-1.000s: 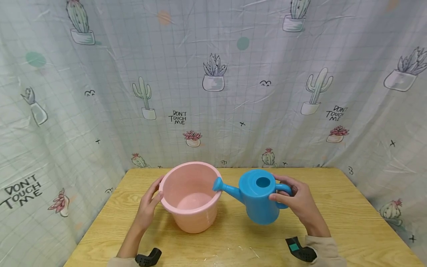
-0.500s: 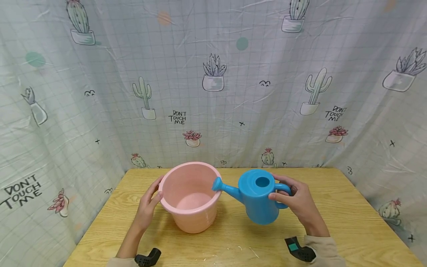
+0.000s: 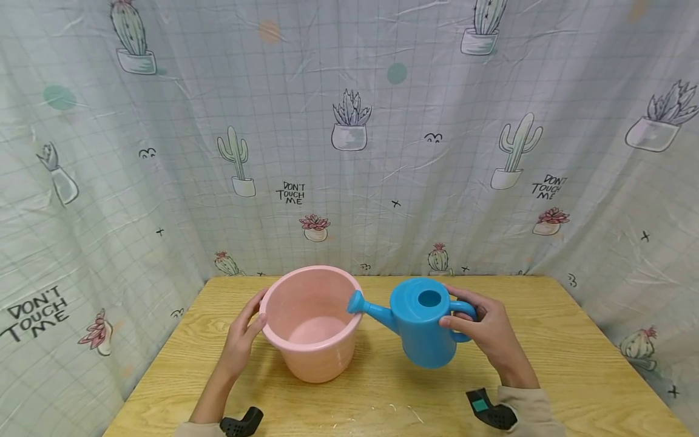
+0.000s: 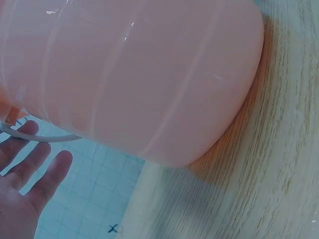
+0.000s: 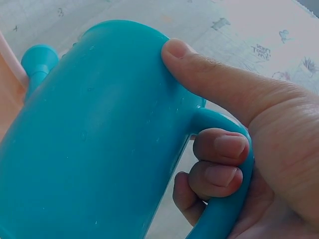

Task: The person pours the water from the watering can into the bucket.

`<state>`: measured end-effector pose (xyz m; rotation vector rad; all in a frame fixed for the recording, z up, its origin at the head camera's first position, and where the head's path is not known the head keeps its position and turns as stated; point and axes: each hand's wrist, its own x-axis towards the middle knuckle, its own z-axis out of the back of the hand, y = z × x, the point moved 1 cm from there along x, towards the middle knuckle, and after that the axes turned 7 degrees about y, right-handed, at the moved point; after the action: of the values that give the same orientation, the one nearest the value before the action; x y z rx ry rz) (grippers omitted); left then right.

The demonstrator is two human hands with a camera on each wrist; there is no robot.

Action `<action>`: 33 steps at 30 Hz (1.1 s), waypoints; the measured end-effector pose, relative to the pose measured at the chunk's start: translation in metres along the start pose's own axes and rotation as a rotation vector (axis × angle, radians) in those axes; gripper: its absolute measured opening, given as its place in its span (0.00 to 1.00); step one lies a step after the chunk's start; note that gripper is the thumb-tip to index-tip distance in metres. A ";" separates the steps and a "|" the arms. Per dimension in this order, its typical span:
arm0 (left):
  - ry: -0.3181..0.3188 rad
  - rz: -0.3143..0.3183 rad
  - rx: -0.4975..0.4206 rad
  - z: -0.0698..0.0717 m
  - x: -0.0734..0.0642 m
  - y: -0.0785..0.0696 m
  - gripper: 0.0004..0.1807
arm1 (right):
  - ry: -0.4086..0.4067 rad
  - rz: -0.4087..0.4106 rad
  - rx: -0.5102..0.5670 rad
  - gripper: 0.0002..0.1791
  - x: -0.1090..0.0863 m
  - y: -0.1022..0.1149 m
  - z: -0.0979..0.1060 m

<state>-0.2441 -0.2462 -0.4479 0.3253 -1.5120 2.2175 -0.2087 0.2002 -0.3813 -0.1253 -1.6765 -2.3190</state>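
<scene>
A pink plastic bucket (image 3: 322, 363) stands on the wooden table, left of the middle. My left hand (image 3: 240, 340) holds its rim at the left side, thumb at the edge; in the left wrist view the other fingers lie outside, by a thin pale bail handle (image 4: 47, 138). To the right, a blue watering can (image 3: 428, 340) is nearly upright. My right hand (image 3: 488, 328) grips it, with fingers curled through the handle (image 5: 224, 214) and the thumb against the body. The can's rose (image 3: 356, 301) reaches over the bucket's right rim. No water stream shows.
The table (image 3: 568, 346) runs back to a curtain (image 3: 349, 176) printed with cacti, which also hangs at both sides. Small shiny wet marks (image 3: 415, 414) lie at the table's front. Each wrist wears a black device (image 3: 491, 410).
</scene>
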 end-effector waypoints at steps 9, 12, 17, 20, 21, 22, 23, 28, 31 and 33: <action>-0.002 0.012 0.015 0.000 0.000 0.001 0.27 | 0.016 0.033 0.024 0.31 0.001 0.000 0.001; -0.002 0.010 0.013 0.000 0.000 0.001 0.27 | 0.023 0.045 0.026 0.31 0.001 0.000 0.002; -0.001 0.004 0.004 0.000 0.000 0.000 0.27 | 0.036 0.047 0.010 0.31 0.000 0.000 0.003; 0.000 0.005 -0.002 0.000 0.000 0.000 0.27 | 0.039 0.046 0.007 0.31 0.000 0.000 0.004; 0.001 0.005 -0.004 0.000 0.000 0.000 0.27 | 0.038 0.046 0.006 0.30 0.000 0.000 0.004; 0.001 0.006 -0.003 0.000 0.000 0.000 0.27 | 0.038 0.045 0.008 0.30 0.000 0.000 0.004; 0.001 0.006 -0.002 0.000 0.000 -0.001 0.27 | 0.038 0.045 0.009 0.30 0.000 0.000 0.004; -0.002 0.006 0.003 0.000 0.000 -0.001 0.27 | 0.033 0.035 0.021 0.29 0.000 -0.001 0.004; -0.003 0.005 -0.001 0.000 0.000 -0.001 0.27 | 0.031 0.031 0.030 0.29 0.001 -0.001 0.005; -0.003 0.004 -0.004 0.000 0.000 -0.001 0.27 | 0.029 0.032 0.033 0.29 0.001 -0.001 0.005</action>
<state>-0.2438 -0.2457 -0.4475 0.3244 -1.5196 2.2181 -0.2100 0.2050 -0.3807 -0.1105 -1.6851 -2.2581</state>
